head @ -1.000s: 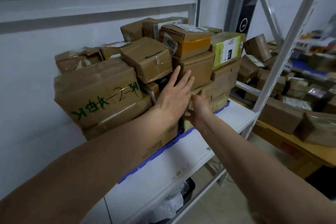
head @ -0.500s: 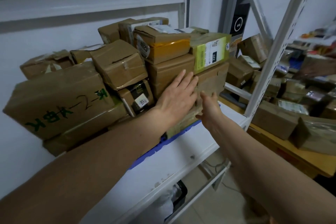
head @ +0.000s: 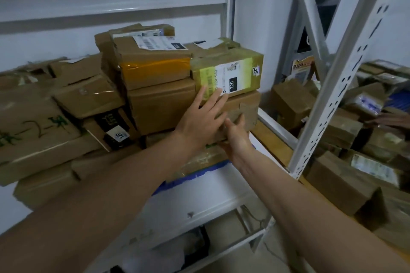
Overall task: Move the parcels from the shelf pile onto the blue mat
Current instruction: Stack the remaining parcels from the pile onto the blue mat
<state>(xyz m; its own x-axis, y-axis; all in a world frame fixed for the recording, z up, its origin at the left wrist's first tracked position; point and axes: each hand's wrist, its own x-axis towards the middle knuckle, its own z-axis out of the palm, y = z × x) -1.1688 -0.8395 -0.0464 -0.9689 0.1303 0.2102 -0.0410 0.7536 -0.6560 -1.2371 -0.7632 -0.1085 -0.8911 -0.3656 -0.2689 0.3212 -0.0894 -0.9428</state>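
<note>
Fingers [head: 210, 99] of the left hand [head: 199, 122] lie spread flat against a taped brown cardboard parcel [head: 244, 111], tips touching the yellow-green labelled box [head: 228, 73] above it. The right hand [head: 236, 134] cups the same parcel's lower edge. This parcel sits in the pile on the white metal shelf [head: 206, 195], above a blue mat [head: 199, 175].

Right side of the frame is a white perforated upright [head: 346, 77] with a diagonal brace [head: 310, 6] crossing behind it. Past that there's a wooden table [head: 281, 150] piled with more brown boxes [head: 341, 182]. Bottom center, something white and crumpled [head: 142, 257] sits under the shelf, too blurry to identify.
</note>
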